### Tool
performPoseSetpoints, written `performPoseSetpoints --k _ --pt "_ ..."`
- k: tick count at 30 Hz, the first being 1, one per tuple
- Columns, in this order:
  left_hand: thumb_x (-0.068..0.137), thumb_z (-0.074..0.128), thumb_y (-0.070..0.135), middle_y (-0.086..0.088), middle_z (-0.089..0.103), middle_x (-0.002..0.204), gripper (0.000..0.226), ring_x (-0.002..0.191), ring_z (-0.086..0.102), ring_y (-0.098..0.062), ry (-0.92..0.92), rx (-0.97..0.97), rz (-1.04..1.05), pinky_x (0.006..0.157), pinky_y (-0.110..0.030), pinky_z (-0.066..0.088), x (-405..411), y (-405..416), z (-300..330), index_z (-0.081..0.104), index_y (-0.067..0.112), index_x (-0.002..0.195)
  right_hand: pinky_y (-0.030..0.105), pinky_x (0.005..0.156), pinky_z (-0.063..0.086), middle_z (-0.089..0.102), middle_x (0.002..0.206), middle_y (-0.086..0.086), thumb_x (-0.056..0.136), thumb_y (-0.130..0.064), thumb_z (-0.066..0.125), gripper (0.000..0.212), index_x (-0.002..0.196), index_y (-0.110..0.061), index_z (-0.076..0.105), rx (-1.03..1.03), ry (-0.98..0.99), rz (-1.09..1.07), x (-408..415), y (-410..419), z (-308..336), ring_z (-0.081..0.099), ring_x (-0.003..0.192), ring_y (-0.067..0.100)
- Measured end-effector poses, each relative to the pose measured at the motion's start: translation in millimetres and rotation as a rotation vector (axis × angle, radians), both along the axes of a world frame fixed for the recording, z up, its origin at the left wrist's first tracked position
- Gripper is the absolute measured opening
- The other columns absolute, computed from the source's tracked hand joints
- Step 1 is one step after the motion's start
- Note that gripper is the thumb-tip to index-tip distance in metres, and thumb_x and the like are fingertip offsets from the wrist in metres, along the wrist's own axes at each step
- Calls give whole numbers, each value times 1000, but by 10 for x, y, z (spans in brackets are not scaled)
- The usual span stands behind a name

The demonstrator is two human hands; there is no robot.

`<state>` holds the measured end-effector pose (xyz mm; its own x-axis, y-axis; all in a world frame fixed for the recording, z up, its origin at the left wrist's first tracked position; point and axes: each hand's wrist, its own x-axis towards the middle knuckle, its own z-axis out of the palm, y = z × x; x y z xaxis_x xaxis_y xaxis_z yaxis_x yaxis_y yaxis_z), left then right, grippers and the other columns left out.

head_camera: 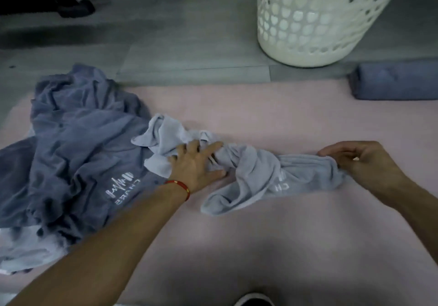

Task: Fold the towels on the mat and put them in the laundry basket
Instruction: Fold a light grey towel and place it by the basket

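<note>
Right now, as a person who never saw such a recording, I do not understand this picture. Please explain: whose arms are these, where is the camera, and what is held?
No machine here: a person wears the camera on the head, looking down at their own hands. The left hand presses a crumpled light blue towel on the pink mat; the right hand pinches its end. A heap of darker blue towels lies left; a white perforated laundry basket stands behind, and a folded blue towel lies beside it.

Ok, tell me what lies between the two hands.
In the head view, the bunched pale towel spans from the left hand to the right hand, lying on the pink mat.
</note>
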<state>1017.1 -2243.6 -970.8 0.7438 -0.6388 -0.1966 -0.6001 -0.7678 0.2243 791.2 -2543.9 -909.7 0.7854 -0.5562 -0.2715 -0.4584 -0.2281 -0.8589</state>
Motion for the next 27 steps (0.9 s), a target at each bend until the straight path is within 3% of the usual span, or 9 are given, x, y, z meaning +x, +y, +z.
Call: performPoseSetpoints --k 3,6,8,10,12,15,19,23,27 --pt "85 71 36 -4 56 114 37 109 44 -38 -101 -155 73 84 -49 43 -188 -428 -29 67 37 122 7 74 51 77 95 1 93 7 58 30 90 -15 78 -284 81 -126 -210 -116 -140 71 88 19" --pt "84 70 14 -3 62 93 22 90 52 -34 -119 -359 68 78 -47 48 -320 -708 28 76 27 101 39 104 47 71 123 3 94 -20 61 25 115 -21 74 -645 130 -56 -275 99 -219 64 115 30" --pt "82 70 9 -2 63 90 22 82 55 -29 -83 -498 28 78 -38 47 -482 -822 95 77 22 99 60 115 29 56 145 0 90 -47 52 48 133 -30 63 -671 153 108 -228 347 -312 49 136 26" --pt "80 73 6 -1 64 91 23 82 57 -22 -47 -647 -36 79 -26 45 -676 -874 189 77 18 99 59 121 17 37 160 -6 90 -52 53 62 150 -41 41 -467 151 260 -101 599 -288 33 147 14" --pt "80 76 5 -1 65 91 21 83 58 -17 19 -739 -197 80 -28 48 -853 -851 234 76 14 99 31 118 32 44 151 -12 94 -30 61 68 153 -44 30 -96 5 187 57 781 -190 42 133 -11" --pt "86 74 14 -1 64 96 16 89 60 -19 84 -681 -462 80 -38 49 -960 -627 170 74 14 102 -1 74 42 54 116 -27 101 -7 49 55 148 -34 42 255 -198 -141 323 724 -134 54 91 -28" --pt "84 57 15 -2 60 115 32 103 58 -17 216 -568 -532 91 -27 49 -982 -272 270 67 13 114 25 94 49 55 130 -5 95 -23 67 69 154 -36 34 -96 17 134 557 561 -257 61 109 13" --pt "87 62 12 4 54 118 31 103 55 -13 235 -603 -215 89 -30 49 -821 -250 416 55 18 117 22 80 49 58 96 -20 88 -31 77 56 139 -32 54 -253 64 313 569 627 -361 55 77 -6" --pt "84 62 54 2 55 135 70 125 44 -20 147 -324 -151 104 -39 36 -487 -421 340 44 25 145 30 89 45 51 107 -16 81 -26 84 63 137 -27 55 -302 -47 319 462 628 -298 53 96 12"
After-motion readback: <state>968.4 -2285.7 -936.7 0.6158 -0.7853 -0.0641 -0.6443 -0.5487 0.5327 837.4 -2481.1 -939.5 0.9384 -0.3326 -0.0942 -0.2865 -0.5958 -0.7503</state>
